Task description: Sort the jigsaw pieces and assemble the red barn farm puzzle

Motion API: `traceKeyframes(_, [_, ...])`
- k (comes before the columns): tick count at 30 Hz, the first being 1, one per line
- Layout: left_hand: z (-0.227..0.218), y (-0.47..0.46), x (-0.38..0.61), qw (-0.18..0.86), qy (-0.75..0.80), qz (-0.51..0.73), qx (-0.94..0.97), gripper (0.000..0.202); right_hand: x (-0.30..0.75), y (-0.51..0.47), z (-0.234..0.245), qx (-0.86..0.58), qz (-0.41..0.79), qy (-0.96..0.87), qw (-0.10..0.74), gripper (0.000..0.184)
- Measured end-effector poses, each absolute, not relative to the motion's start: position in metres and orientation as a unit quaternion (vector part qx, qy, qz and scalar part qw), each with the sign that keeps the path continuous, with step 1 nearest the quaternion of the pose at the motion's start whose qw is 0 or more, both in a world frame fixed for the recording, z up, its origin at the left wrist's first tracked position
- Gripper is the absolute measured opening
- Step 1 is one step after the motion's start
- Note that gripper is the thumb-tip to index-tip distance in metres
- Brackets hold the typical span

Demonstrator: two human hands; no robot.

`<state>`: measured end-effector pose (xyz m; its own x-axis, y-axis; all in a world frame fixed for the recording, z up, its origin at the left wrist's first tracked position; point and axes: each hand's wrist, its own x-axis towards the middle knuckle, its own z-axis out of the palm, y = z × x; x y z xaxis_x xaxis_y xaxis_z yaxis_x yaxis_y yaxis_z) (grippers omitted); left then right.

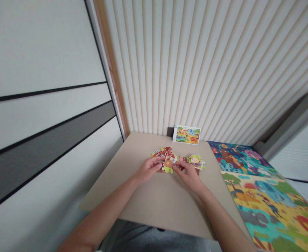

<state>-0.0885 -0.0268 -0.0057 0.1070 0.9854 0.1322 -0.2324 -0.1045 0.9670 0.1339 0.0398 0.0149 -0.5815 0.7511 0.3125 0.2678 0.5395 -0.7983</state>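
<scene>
Between my two hands, just above the table, is a puzzle piece (pixel 167 168) with yellow-green and brown printing. My left hand (pixel 149 169) pinches its left side with thumb and fingers. On the opposite edge, my right hand (pixel 189 175) is closed around the piece's right side. Loose puzzle pieces (pixel 164 152) lie heaped behind my left hand, with red, white and green printing. Another heap of pieces (pixel 195 159) sits behind my right hand, partly covered by it. Whether the held piece is one or several joined is too small to tell.
A picture card (pixel 187 135) with animals leans upright at the back of the beige table (pixel 154 203). To the right lie two large pictures, a dark blue one (pixel 241 159) and a yellow one (pixel 271 206). A pleated curtain (pixel 169 63) hangs behind; a white panel (pixel 38 52) stands left.
</scene>
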Motion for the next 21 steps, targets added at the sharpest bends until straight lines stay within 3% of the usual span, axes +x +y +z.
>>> traceKeyframes(5, [-0.007, -0.026, -0.088, 0.542, 0.384, 0.552, 0.504, 0.046, 0.135, 0.042, 0.015, -0.325, 0.344, -0.823, 0.313, 0.036])
traceKeyframes(9, [-0.008, -0.021, -0.088, 0.486, 0.438, 0.592, 0.472, 0.046, 0.146, 0.052, 0.014, -0.387, 0.151, -0.854, 0.313, 0.034])
traceKeyframes(13, [-0.010, -0.011, -0.091, 0.435, 0.467, 0.643, 0.422, 0.046, 0.155, 0.058, 0.005, -0.424, -0.003, -0.878, 0.221, 0.034])
traceKeyframes(17, [-0.016, 0.000, -0.098, 0.397, 0.474, 0.656, 0.433, 0.047, 0.154, 0.053, -0.003, -0.428, -0.068, -0.884, 0.175, 0.040])
traceKeyframes(21, [-0.020, 0.006, -0.113, 0.322, 0.519, 0.606, 0.510, 0.044, 0.151, 0.050, 0.001, -0.441, -0.086, -0.873, 0.189, 0.028])
